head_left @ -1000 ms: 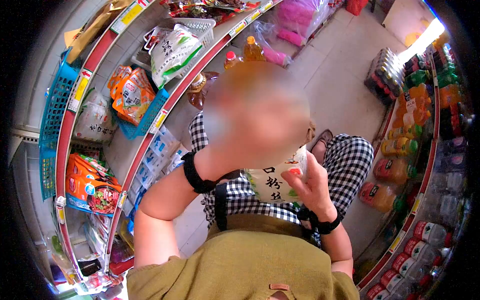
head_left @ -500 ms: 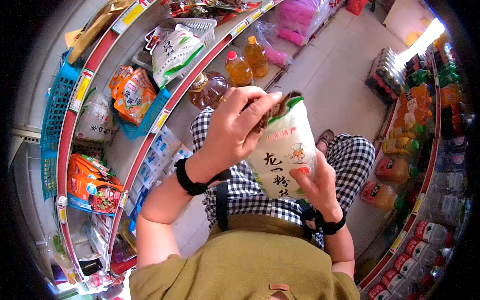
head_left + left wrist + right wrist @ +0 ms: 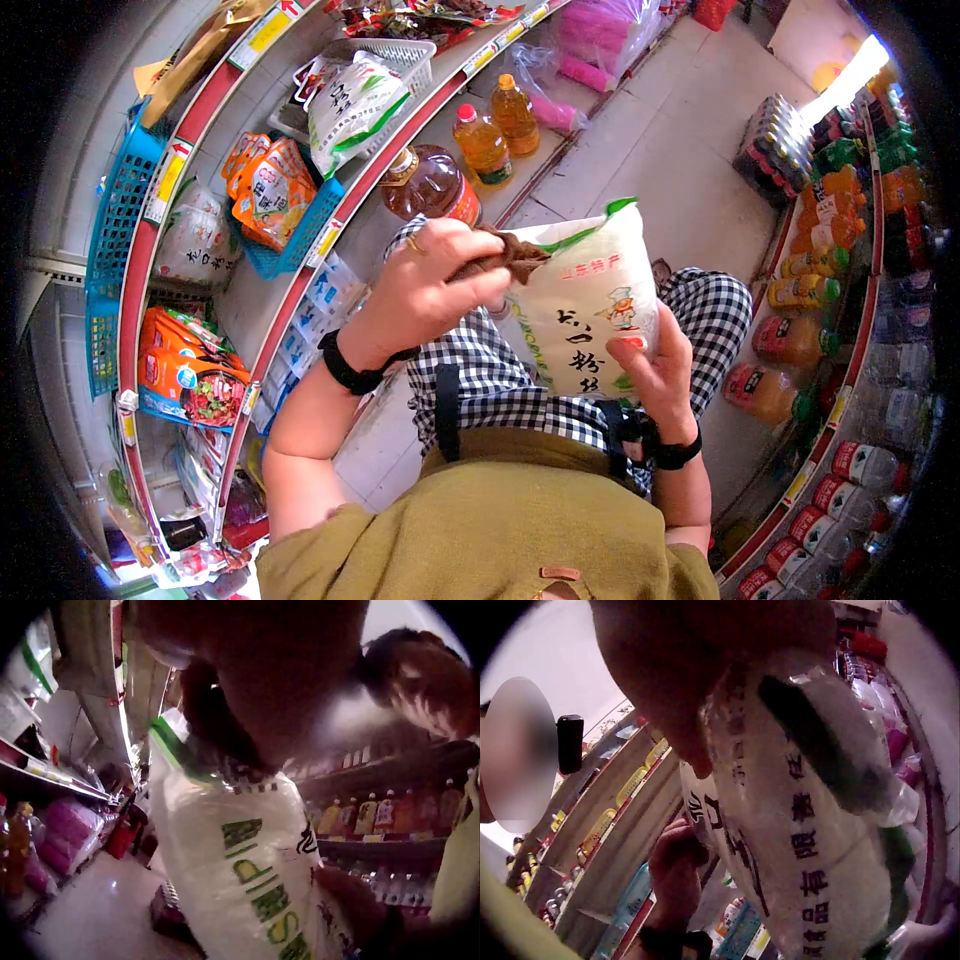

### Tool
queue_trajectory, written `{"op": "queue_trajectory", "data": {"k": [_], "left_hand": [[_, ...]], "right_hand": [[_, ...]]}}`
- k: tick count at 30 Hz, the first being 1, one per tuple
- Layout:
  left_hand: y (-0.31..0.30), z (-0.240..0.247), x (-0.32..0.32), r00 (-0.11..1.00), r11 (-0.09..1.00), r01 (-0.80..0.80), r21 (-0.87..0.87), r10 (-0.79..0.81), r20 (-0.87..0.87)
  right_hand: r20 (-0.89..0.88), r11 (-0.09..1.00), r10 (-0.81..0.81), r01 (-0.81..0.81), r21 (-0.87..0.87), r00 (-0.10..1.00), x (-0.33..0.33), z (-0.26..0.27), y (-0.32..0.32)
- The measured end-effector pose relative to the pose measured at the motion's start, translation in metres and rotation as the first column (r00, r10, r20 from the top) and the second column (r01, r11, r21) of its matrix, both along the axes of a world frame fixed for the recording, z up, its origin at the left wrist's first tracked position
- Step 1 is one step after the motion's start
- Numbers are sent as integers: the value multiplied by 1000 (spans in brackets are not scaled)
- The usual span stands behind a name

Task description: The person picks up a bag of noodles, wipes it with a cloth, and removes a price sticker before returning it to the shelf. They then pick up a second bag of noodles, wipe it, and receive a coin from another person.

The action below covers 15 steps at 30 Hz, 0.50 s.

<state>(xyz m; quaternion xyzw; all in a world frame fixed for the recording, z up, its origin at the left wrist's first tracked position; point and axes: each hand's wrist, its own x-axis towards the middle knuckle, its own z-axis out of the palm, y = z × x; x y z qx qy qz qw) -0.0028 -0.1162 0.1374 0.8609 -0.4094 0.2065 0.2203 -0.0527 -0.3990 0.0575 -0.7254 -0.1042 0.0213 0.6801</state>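
Note:
A white plastic bag of vermicelli (image 3: 575,300) with green edges and black lettering is held up over the person's lap in the head view. The right hand (image 3: 662,368) grips its right side, thumb across the front. A bunched brown cloth (image 3: 518,258) is in the curled fingers of the left hand (image 3: 435,285), against the bag's upper left edge. In the left wrist view, green print runs down the side of the bag (image 3: 247,862). Seen from the right wrist, the bag (image 3: 810,862) shows dark lettering, with the left hand (image 3: 676,859) beyond it.
Shelving on the left carries a blue basket (image 3: 285,245) of orange packets and a white basket (image 3: 415,65) with another white bag (image 3: 350,110). Oil bottles (image 3: 480,145) stand low beside the left knee. Drink bottles (image 3: 790,340) line the right shelves. A bottle pack (image 3: 772,150) sits on the floor.
The left hand and cloth have moved down and left, from the bag's top to its upper left edge. The bag has shifted slightly right in the right hand, showing more of its top.

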Motion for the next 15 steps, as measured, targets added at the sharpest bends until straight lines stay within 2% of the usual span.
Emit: {"op": "queue_trajectory", "data": {"k": [1,2,3,5,6,7,8,9,11,12,13,15], "left_hand": [[4,-2,1,1000,998,-24,-53,23,-5],[7,-7,3,991,977,-128,-170,119,-62],[8,-6,0,957,929,-263,-259,216,-194],[18,-21,11,898,752,-374,-543,148,-414],[15,-21,13,801,588,-440,-678,-85,-593],[8,-21,15,657,400,-539,-741,-350,-668],[3,-20,14,548,376,-545,-750,-517,-658],[-4,-9,12,369,404,-581,-707,-643,-671],[-12,-3,15,171,486,-481,-730,-765,-621],[-15,-3,18,217,499,-415,-761,-757,-616],[-17,-3,22,218,498,-417,-760,-757,-615],[-21,-1,30,320,572,-272,-774,-705,-633]], "right_hand": [[-53,999,-11,13,40,999,-1,0,-1],[-113,990,-1,17,137,994,-2,1,-1],[-113,990,1,15,137,994,-3,5,-2],[-202,965,35,19,262,979,-2,11,-6],[-198,947,83,-16,320,977,-2,10,-6],[-194,948,84,-18,318,977,-2,11,-5],[-213,930,146,-61,362,966,-3,12,-2],[-229,909,208,-102,405,951,-4,12,0],[-287,886,282,-134,444,915,-7,12,2],[-283,870,298,-137,474,912,-8,13,4],[-280,853,314,-140,504,907,-9,14,4],[-295,833,337,-137,536,894,-8,17,5]]}}
